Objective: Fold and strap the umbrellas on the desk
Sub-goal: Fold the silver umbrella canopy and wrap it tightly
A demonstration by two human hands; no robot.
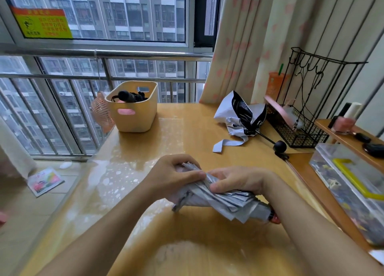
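Both hands hold a grey umbrella (224,201) just above the near middle of the table (187,134). The left hand (172,178) is clenched round the canopy's left end, fingers curled over the bunched folds, thumb lying along the top. The right hand (236,180) grasps the pleats beside it, thumb pressed on the near side; the two hands almost touch. The canopy is gathered into loose pleats that fan out toward the near right, where a reddish handle end (275,219) shows below the right wrist.

At the far right of the table lies a second umbrella (239,113), white outside and black inside, crumpled and unfolded, its strap (226,144) trailing loose on the table and its round black handle (280,146) pointing near-right. At the far left stands a beige basket (135,117) with a folded black umbrella (129,97) inside. A black wire rack (301,130) stands just right of the second umbrella.
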